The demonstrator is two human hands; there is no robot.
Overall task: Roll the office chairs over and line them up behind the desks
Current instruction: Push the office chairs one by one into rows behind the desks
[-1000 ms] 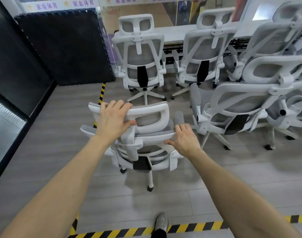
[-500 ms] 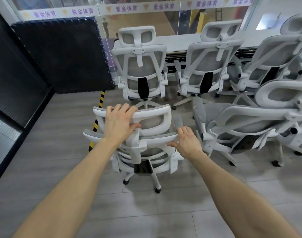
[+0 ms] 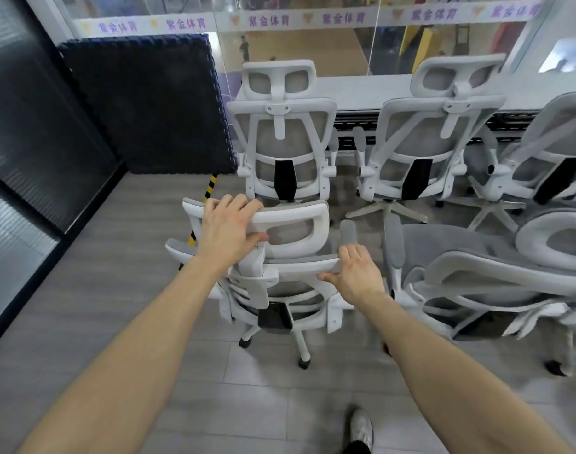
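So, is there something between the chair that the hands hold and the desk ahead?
Yes. Another white office chair stands directly ahead of the held chair, already parked at the desk. The left hand grips its headrest; the right hand holds the backrest top.

your grey plank floor (image 3: 110, 290) carries white office chairs (image 3: 285, 142) on casters, yellow-black tape (image 3: 209, 188), and a dark mat (image 3: 142, 103) standing on edge.

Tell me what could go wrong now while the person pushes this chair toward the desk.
1. The pushed chair is already close behind the parked chair; more pushing could knock them together.
2. The reclined chair is close on its right, so armrests may catch.
3. The left hand grips only the headrest, which might tilt; the right hand holds the backrest frame.
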